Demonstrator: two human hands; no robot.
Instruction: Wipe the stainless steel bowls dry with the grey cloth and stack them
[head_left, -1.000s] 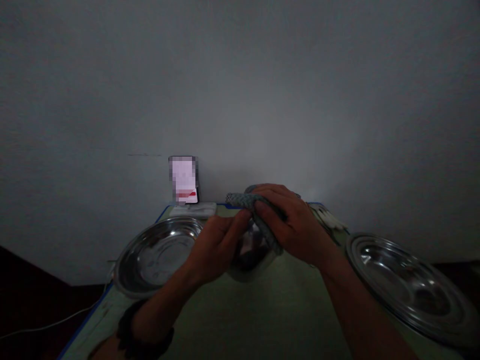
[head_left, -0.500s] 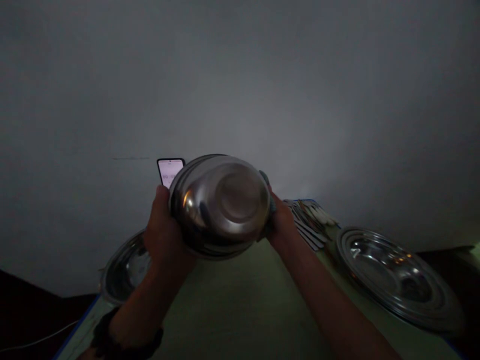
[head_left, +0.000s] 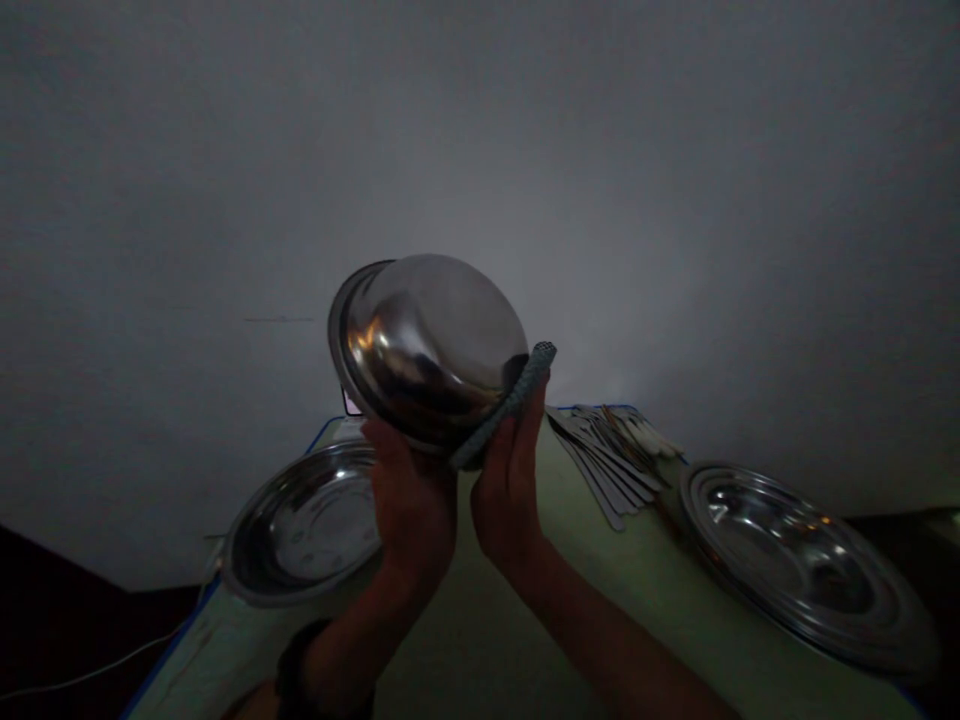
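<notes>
A shiny steel bowl (head_left: 427,340) is held up above the table, tilted so that its outer side and base face me. My left hand (head_left: 411,490) grips its rim from below at the left. My right hand (head_left: 514,480) is closed on a folded grey-green cloth (head_left: 510,400), pressing it against the lower right of the bowl's outer wall. The bowl's inside is turned away and hidden.
A wide steel basin (head_left: 307,540) stands on the green table (head_left: 480,640) at the left, with a phone (head_left: 351,404) behind it, mostly covered by the bowl. Several knives and other cutlery (head_left: 607,460) lie at the back right. Steel plates (head_left: 780,560) sit at the right edge.
The bowl has risen and turned, its base now facing more to the upper right. Both hands have come closer together beneath it, and the cloth shows more. The phone is now mostly hidden.
</notes>
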